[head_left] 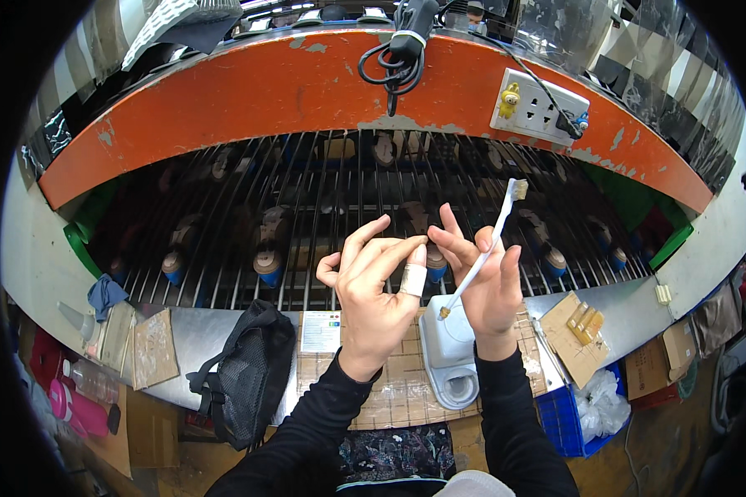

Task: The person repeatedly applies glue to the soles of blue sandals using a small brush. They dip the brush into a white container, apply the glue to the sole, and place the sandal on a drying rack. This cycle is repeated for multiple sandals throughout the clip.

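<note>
My right hand (482, 277) is raised in front of me and holds a white toothbrush-like brush (491, 240) slanted up to the right, its bristle head near the metal rack. My left hand (375, 282) is raised beside it with fingers spread; its taped forefinger tip meets the right hand's fingertips. Nothing lies in the left hand. Both forearms wear black sleeves.
A barred metal rack (307, 224) holds several shoe parts under an orange arched frame (290, 83) with a white socket strip (539, 108). Below the hands stand a white container (448, 356), a black bag (244, 373), a taped work mat (406, 377) and a blue crate (568, 422).
</note>
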{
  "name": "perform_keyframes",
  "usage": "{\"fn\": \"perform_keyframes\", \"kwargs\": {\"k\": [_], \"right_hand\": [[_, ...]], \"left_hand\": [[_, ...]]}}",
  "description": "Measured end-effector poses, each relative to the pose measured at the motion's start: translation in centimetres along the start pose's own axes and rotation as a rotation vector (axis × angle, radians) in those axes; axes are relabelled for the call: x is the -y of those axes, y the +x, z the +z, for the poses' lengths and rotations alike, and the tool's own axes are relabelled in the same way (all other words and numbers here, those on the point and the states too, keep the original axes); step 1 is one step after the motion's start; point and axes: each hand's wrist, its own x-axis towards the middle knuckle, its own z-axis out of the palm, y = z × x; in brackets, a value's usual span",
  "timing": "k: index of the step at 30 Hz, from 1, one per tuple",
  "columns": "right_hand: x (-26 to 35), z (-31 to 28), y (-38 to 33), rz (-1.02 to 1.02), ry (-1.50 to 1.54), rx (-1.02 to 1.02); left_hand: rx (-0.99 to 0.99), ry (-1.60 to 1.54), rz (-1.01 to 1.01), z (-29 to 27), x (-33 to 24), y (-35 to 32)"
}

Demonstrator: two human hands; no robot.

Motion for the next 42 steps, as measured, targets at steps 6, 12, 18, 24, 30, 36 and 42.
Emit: {"fn": "perform_keyframes", "kwargs": {"k": [6,12,18,24,30,36,42], "right_hand": [[-0.6,0.2,0.4,-0.177,-0.429,0.051],[-0.3,0.6,0.1,-0.235,-0.908,0.172],[-0.7,1.1,0.3,-0.055,-0.195,0.052],[-0.3,0.5,0.5,0.004,0.040,0.001],[-0.5,0.4,0.6,-0.138,-0.297,0.034],[-0.3,0.7,0.2,-0.258,-0.840,0.052],[-0.1,1.2,-0.1,-0.260,-0.953,0.067]], "left_hand": [[-0.005,0.018,0.011,0.2,0.4,0.5],[-0.046,0.022,-0.015,0.0,0.4,0.5],[-0.084,-0.030,-0.012,0.2,0.4,0.5],[-0.094,-0.002,0.005,0.0,0.6,0.7],[-0.055,0.081,0.059,0.1,0.5,0.5],[-0.070,0.227,0.136,0.0,0.6,0.7],[-0.078,0.246,0.144,0.0,0.8,0.6]]}}
